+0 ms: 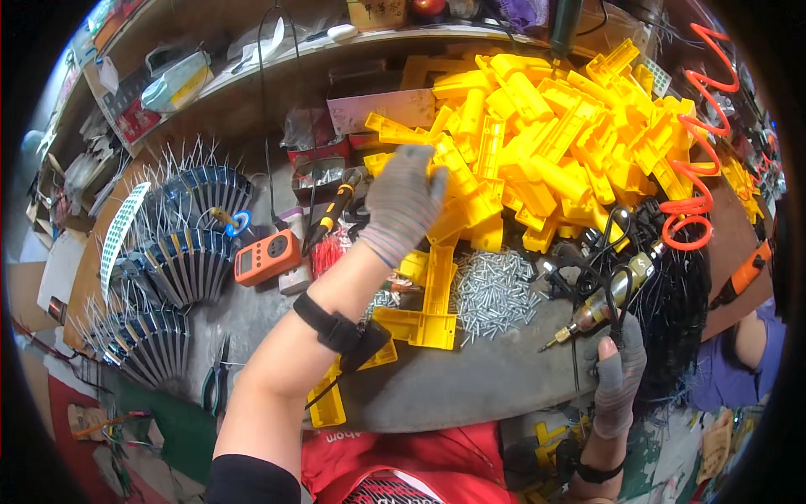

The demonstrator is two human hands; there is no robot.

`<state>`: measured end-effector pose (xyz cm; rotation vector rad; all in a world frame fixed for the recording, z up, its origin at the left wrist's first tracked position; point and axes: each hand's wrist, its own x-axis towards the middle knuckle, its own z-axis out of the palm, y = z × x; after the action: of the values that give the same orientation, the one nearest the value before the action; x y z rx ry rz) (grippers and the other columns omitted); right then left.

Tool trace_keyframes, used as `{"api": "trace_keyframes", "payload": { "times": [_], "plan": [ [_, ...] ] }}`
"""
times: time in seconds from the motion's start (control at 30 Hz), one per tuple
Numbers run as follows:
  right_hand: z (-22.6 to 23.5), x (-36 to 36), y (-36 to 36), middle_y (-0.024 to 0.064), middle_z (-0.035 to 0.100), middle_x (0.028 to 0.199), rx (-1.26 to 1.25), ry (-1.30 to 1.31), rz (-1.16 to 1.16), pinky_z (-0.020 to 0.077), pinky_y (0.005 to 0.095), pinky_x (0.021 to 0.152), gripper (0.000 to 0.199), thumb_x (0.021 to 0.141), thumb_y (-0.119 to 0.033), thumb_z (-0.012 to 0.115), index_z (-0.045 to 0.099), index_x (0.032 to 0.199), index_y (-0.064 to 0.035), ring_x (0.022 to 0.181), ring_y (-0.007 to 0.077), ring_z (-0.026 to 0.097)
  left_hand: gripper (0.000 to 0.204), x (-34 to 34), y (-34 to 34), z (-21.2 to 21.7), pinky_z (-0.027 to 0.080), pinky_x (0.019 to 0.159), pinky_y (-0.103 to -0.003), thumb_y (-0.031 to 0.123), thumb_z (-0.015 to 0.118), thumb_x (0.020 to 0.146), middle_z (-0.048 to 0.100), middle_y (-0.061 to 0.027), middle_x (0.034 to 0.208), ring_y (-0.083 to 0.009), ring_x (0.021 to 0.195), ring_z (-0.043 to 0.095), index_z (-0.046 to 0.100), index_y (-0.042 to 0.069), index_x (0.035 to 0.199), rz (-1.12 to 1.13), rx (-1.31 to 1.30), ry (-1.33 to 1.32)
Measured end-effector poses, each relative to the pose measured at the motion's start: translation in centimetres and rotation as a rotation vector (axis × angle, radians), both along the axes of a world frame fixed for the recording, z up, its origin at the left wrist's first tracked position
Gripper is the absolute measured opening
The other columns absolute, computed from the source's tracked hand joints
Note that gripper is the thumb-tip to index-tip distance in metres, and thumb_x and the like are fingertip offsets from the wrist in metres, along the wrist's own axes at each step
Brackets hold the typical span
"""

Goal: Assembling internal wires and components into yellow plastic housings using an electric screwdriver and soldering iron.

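Currently left hand [401, 202], in a grey glove, reaches into the pile of yellow plastic housings [546, 134] at the workbench's [470, 382] far side, fingers curled over one piece; grasp unclear. Right hand [619, 370], gloved, fingers clenched on a pneumatic screwdriver [600, 307] near the right edge. Loose screws [491, 290] lie between both hands.

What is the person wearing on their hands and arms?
Both hands wear grey knitted gloves. The left hand has a glove with a striped cuff; the right hand has a glove whose thumb tip is open. A black strap with a flat black piece wraps the left forearm, and a black band circles the right wrist. A black sleeve covers the left upper arm.
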<state>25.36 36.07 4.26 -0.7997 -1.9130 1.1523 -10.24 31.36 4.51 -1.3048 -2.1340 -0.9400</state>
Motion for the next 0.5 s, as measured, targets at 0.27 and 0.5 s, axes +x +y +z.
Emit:
{"api": "trace_keyframes", "payload": {
  "times": [0.27, 0.5],
  "plan": [
    [-0.5, -0.4, 0.1, 0.0007, 0.06, 0.092, -0.077, 0.08, -0.025, 0.0422, 0.0223, 0.069, 0.031, 0.083, -0.007, 0.051, 0.06, 0.112, -0.0002, 0.078, 0.0067, 0.051, 0.04, -6.1, 3.2, -1.5, 0.047, 0.097, -0.042, 0.019, 0.052, 0.091, 0.059, -0.0145, 0.13, -0.0319, 0.121, 0.057, 0.049, 0.013, 0.13, 0.326, -0.671, -0.433],
    [-0.8, -0.8, 0.3, -0.0005, 0.058, 0.083, -0.003, 0.053, 0.025, 0.0399, 0.0216, 0.062, 0.029, 0.082, -0.007, 0.053, 0.061, 0.108, 0.0009, 0.07, 0.0051, 0.047, 0.023, -5.0, 4.3, -0.4, 0.056, 0.082, -0.035, 0.013, 0.059, 0.09, 0.066, -0.0116, 0.114, -0.0272, 0.102, 0.067, 0.067, 0.009, 0.111, 0.412, -0.541, 0.036]
  ]
}}
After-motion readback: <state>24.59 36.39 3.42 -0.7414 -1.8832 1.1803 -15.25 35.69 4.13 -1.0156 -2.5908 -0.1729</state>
